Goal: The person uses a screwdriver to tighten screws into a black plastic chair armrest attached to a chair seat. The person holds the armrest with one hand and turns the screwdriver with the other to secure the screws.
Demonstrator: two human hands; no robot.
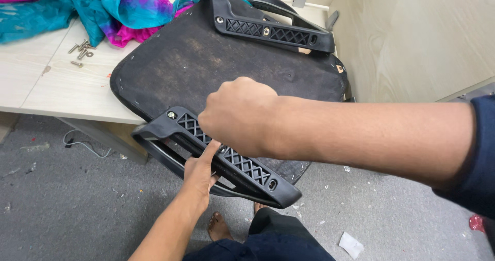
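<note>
A black chair seat (206, 65) lies upside down on a pale wooden table (62, 88), overhanging its front edge. A black plastic armrest (250, 169) with a lattice-patterned bracket sits along the seat's near edge. My left hand (200, 172) grips this armrest from below, with a finger laid on the bracket. My right hand (240, 114) is a closed fist pressed down over the same bracket; anything inside the fist is hidden. A second, matching armrest (268, 31) is on the seat's far edge.
Several loose metal screws and washers (80, 51) lie on the table at the left, beside a teal and pink cloth (118, 5). A pale wooden panel (412, 34) stands at the right. On the grey floor are a white paper scrap (351, 244) and my bare foot (219, 227).
</note>
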